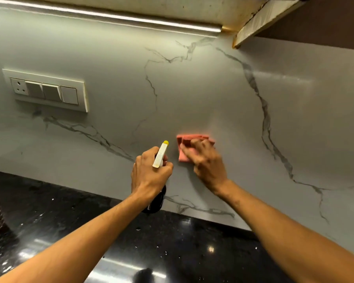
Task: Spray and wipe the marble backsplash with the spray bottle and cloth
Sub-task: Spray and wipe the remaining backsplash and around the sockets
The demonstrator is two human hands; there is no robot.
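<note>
status: wipe step in progress, lower-middle zone of the marble backsplash (213, 88).

1. right hand (207, 163): fingers spread over the pink folded cloth (192, 138) and pressing it flat against the wall. the fingers are not wrapped round it. the hand is blurred, which suggests a wiping stroke.
2. left hand (149, 173): closed round the neck of the spray bottle (160, 155). the white trigger head with its yellow nozzle tip points toward 12 o'clock, at the wall. the dark bottle body hangs below the fist toward 6 o'clock, above the black granite countertop (172, 242).
3. position: the cloth lies at roughly 5 o'clock from the middle of the view. the bottle is just beside it at 9 o'clock, apart from it.

progress, as judged:
- no droplets or wet film can be made out on the stone, so the sprayed area cannot be confirmed.
- only the patch under the cloth is shown being wiped.
- likely remaining: the veined panel toward 12 o'clock, up to the under-cabinet light strip (131, 17); the span toward 3 o'clock; the area round the switch plate (47, 90) at 10 o'clock.
- estimate: well short of complete.

caution: keep spray off the socket in the switch plate.
</note>
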